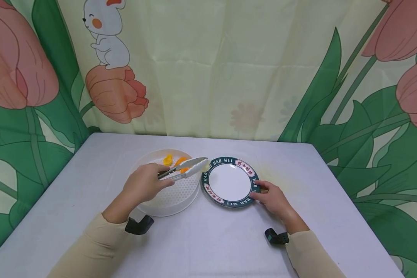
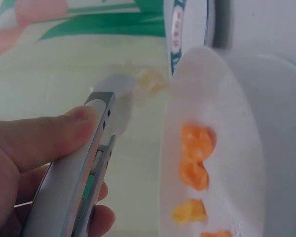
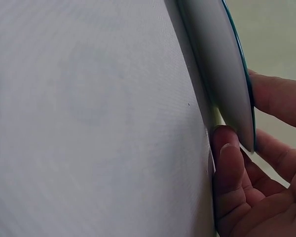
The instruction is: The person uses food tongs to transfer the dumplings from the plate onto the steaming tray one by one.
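Note:
In the head view my left hand [image 1: 146, 184] grips a pair of metal tongs [image 1: 166, 174] with pale tips, above a white round basket [image 1: 170, 211]. A pale yellow piece [image 2: 150, 80], blurred in the left wrist view, is at the tong tips; its kind I cannot tell. Small orange pieces [image 2: 197, 143] and a yellow piece [image 1: 168, 160] lie in the basket. Right of it is a white plate [image 1: 229, 182] with a dark green lettered rim. My right hand [image 1: 273, 197] pinches this plate's right rim, some fingers beneath the edge in the right wrist view.
A white cloth covers the table [image 1: 208, 247]. The basket and plate stand side by side, their edges close together. Behind the table hangs a curtain [image 1: 208, 77] printed with tulips and a rabbit. A black wrist camera [image 1: 139, 225] sits at the left sleeve.

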The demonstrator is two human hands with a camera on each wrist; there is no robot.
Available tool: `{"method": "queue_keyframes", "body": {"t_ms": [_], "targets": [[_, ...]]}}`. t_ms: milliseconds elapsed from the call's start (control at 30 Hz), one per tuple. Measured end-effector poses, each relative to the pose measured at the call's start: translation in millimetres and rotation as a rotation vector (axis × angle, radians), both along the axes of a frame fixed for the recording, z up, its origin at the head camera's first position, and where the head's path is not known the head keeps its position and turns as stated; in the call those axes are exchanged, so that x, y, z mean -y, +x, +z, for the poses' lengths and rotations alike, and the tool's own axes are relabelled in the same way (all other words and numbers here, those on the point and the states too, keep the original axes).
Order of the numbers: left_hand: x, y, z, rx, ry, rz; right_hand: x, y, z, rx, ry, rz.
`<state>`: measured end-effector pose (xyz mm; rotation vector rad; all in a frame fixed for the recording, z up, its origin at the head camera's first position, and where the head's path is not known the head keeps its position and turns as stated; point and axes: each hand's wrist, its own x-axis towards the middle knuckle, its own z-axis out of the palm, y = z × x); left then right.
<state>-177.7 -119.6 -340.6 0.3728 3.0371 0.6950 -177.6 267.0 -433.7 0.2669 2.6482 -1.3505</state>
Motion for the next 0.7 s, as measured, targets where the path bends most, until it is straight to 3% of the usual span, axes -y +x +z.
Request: {"method": "queue_keyframes", "body": {"t_ms": [267,700], "targets": [[29.5,10.2,4.1,0.03,0.053,0.059,0.1,-0.1,0.3,-0.001,-0.006,0.002],[63.5,17.7,-3.9,0.062,0.036,0.148,-0.1,1.0,0.2,-0.008,-0.004,0.011]]}}
